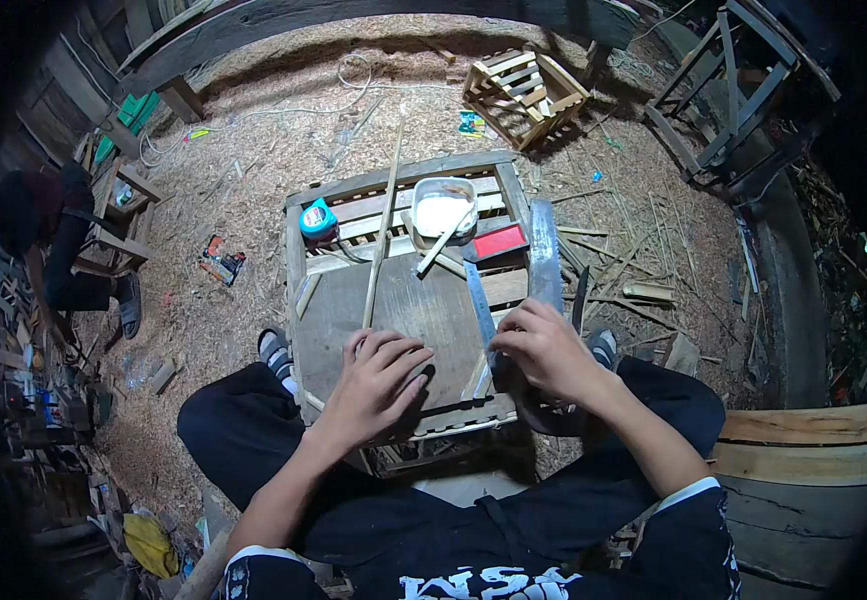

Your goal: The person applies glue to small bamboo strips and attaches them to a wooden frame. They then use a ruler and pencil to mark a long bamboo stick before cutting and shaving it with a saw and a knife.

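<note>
My left hand (379,382) is palm down above a flat wooden board (424,305), its bent fingers slightly apart. A long thin wood strip (382,235) slants across the board, its near end meeting my left fingertips. My right hand (544,345) is closed in a pinch at the board's right side. Something dark shows under those fingers; I cannot tell what it is. Near them lie a steel ruler (479,303) and a wide metal blade (546,255), whose near end passes behind my right hand. The board lies on a slatted wooden crate (354,185).
On the crate are a turquoise tape measure (319,220), a white plastic tub (445,206) and a red tray (499,241). Another slatted crate (526,97) sits on the shavings. A person (54,240) is at the left. Wood planks (809,445) stand at the right.
</note>
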Available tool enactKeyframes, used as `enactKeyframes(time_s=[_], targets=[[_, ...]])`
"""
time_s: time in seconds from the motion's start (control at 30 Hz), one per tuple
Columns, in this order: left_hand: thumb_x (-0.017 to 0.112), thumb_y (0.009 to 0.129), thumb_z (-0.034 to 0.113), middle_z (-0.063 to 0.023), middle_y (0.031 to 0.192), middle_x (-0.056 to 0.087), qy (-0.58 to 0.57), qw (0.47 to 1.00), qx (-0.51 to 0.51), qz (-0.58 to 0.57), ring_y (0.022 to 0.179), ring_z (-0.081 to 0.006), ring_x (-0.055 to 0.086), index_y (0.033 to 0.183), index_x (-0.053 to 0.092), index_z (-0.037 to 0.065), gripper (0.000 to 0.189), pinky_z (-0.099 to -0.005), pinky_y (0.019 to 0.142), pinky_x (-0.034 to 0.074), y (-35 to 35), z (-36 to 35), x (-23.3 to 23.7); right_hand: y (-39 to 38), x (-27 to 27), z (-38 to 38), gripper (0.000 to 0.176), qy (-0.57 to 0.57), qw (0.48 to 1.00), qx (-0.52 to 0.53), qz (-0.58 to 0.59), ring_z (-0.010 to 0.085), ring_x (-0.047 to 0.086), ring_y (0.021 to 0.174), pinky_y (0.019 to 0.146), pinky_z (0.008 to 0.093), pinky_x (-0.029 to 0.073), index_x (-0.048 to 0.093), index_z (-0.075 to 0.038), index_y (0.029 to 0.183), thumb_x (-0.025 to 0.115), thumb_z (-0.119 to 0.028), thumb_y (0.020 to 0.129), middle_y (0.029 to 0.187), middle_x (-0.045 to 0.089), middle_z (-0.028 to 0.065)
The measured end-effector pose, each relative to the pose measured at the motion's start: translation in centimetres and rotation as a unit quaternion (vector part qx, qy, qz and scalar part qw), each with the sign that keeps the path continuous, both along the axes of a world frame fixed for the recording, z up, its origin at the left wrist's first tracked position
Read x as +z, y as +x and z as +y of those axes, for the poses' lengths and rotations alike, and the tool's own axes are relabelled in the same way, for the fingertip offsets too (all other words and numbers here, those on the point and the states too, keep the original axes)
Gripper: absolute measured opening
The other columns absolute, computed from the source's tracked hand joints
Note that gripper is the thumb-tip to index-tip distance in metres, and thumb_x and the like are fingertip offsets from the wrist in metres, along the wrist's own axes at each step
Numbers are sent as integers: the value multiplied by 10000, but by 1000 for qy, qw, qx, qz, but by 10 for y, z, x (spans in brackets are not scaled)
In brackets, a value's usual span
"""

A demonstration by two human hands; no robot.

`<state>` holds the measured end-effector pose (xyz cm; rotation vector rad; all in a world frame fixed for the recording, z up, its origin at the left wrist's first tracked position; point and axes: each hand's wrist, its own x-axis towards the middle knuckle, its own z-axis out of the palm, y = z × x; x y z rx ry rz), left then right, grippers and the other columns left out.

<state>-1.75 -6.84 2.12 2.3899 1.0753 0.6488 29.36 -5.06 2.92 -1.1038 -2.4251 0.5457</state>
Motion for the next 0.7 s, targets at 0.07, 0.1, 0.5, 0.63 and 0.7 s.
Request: enactKeyframes(time_s=[0.07,0.1,0.5,0.63,0.7], targets=[[747,940,161,-87,1347,662,2,1000,1,0,1328,-290,540,1331,689,87,402,-483,1185,282,0,0,0,1,2,1,256,3,1000,-8,-1,297,605,1087,934,427,496,765,-66,1030,736,23,792,1084,670,81],[747,941,161,-87,1350,661,4,1000,1,1,1328,-290,540,1332,689,87,403,-483,1186,282,-1,1,-1,-1,3,0,256,4,1000,-7,-1,297,605,1087,934,427,496,765,-66,1030,736,23,792,1084,670,81],[745,945,165,-89,1341,663,3,1000,1,2,1332,-293,538,1328,692,92,394,-487,1191,280,-1,0,0,-6,1,-3,214,15,1000,19,0,308,620,1060,910,427,518,770,-67,1037,754,-14,830,1056,677,80],[746,942,165,-89,1337,664,2,1000,-1,4,1327,-294,541,1326,694,89,396,-486,1189,284,0,0,1,-4,0,-1,217,30,999,12,-15,308,621,1053,901,430,524,767,-65,1042,754,-15,832,1056,676,80],[746,942,165,-89,1336,664,3,1000,0,2,1326,-294,542,1328,693,88,397,-486,1189,284,-1,0,1,-2,6,1,233,40,999,6,-6,310,623,1046,894,432,530,761,-60,1056,754,-12,828,1061,677,82]])
